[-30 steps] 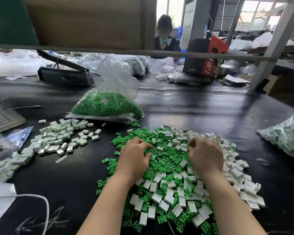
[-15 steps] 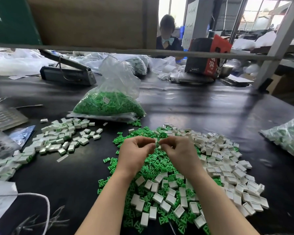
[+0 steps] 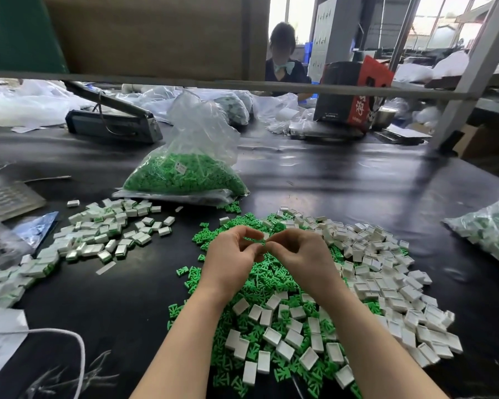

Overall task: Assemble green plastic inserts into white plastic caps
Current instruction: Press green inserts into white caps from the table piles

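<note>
Left hand [image 3: 231,256] and right hand [image 3: 300,254] fingertips meeting, pinching a green insert [image 3: 255,241] together, above mixed pile [image 3: 300,312]

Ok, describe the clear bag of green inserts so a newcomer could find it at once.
Start at the black table and go past the hands to its middle. There, behind the loose pile of green inserts and white caps, stands the clear plastic bag of green inserts. Unlike the bag at the right edge, its contents are solid green, with a small white label and a crumpled open top.

part between fingers [image 3: 258,249] hidden, bag [image 3: 490,226] cropped
</note>
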The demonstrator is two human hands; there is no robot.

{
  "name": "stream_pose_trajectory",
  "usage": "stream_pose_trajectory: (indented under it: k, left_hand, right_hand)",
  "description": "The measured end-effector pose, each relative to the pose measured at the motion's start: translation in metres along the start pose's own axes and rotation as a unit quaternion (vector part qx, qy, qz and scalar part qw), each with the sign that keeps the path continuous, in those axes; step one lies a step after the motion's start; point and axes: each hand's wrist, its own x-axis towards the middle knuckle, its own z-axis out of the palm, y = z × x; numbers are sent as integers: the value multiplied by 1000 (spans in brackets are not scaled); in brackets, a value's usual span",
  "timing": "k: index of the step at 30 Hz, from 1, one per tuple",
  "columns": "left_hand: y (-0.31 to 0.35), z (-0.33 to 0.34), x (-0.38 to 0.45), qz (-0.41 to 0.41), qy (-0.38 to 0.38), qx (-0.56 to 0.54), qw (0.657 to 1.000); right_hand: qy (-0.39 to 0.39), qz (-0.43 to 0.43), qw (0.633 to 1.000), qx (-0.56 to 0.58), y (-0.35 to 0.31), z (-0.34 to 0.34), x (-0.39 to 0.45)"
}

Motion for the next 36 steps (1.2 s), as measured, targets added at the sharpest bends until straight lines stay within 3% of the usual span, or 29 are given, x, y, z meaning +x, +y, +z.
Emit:
stream_pose_trajectory:
  k: [3,6,9,12,14,17,21,24,26,33,36]
  left_hand:
    - [2,1,-1,25,2,85,996]
    - [3,3,-2,32,11,180,983]
    - [-1,1,-1,19,2,287,958]
    - [-4,4,-2,1,-36,333,942]
    - [-7,7,-2,3,-59,346,936]
    - [-11,9,-1,15,-74,368,927]
    - [-12,10,-1,26,-68,372,925]
    - [-11,10,-1,32,-64,373,925]
    - [-11,10,0,36,-60,374,925]
    - [-9,14,-1,100,-35,377,920]
    - [-11,15,1,113,-78,408,903]
  right_hand:
    - [9,-2,999,-41,-1,2,-1]
    - [70,20,993,-98,4,-3,-1]
    - [102,79,963,-238,13,-17,1]
    - [87,163,930,-318,21,-30,1]
    - [60,180,928,-320,23,-31,1]
    - [37,132,952,-274,19,-22,2]
    - [-6,112,989,-99,10,-9,1]
    - [-2,128,989,78,2,-9,1]
    - [32,127,982,136,0,-12,2]
    - [88,130,982,102,6,-22,0]
    - [101,129,982,98,8,-26,0]
